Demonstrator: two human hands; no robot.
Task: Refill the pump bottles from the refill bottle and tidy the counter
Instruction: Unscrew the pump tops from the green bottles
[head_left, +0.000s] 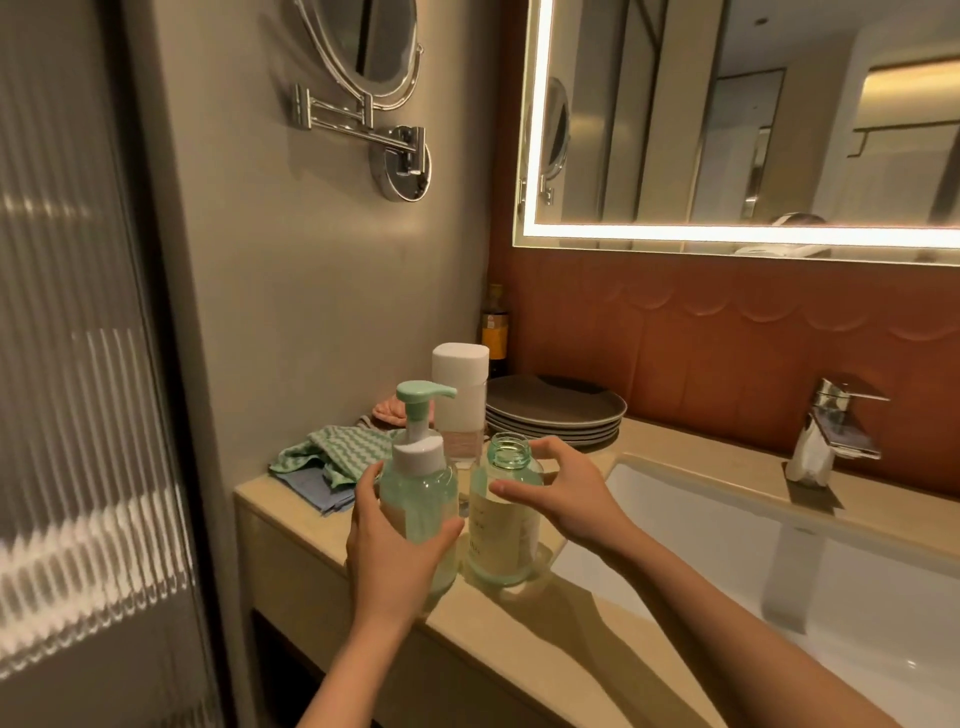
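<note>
Beige surface (519, 654) by the sink (727, 561); left grip (395, 545) clamped round the pump bottle (421, 488) near its front edge; right grip (569, 493) curled round the uncapped bottle (501, 535) just beside it; both upright.

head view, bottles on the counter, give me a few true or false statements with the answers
1. The left hand holds the pump bottle. True.
2. The bottle at the right hand has a cap on. False: its neck is open.
3. The plates are stacked in the sink. False: they stand on the counter behind the bottles.
4. A green cloth lies left of the bottles. True.
</note>
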